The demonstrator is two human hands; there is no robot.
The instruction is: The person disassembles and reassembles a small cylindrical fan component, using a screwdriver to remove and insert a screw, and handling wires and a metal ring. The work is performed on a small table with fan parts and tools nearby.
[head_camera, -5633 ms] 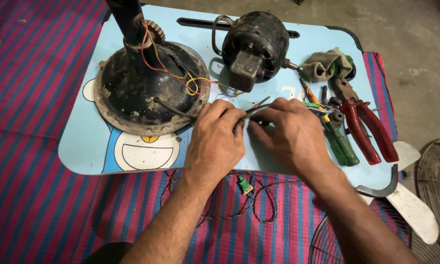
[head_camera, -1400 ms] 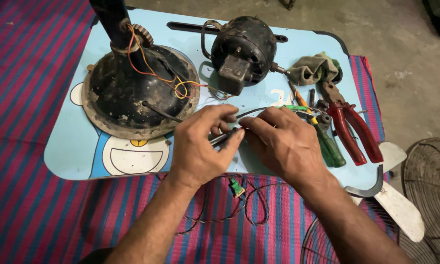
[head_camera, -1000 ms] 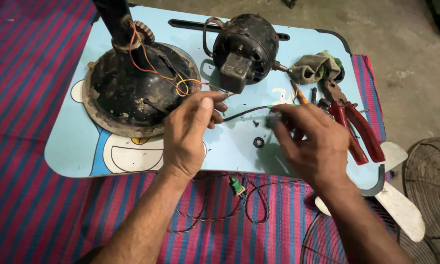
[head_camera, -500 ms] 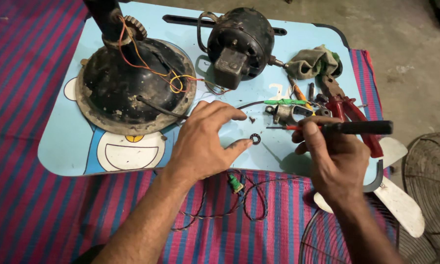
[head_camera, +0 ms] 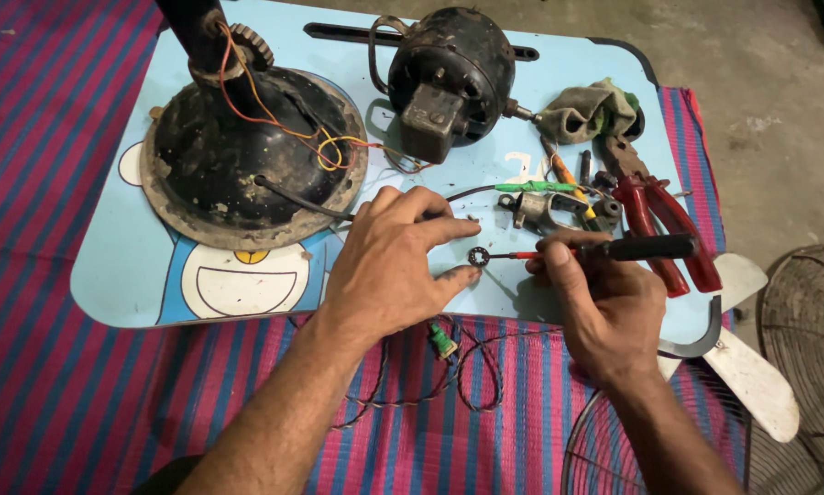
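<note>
The right hand is clamped around a screwdriver with a dark handle and a thin red shaft; its tip touches a small black toothed washer lying on the light blue table. The left hand rests flat, fingers spread, just beside the washer, over a black cable. Behind stand a grimy round fan base, a dark metal motor and red-handled pliers.
</note>
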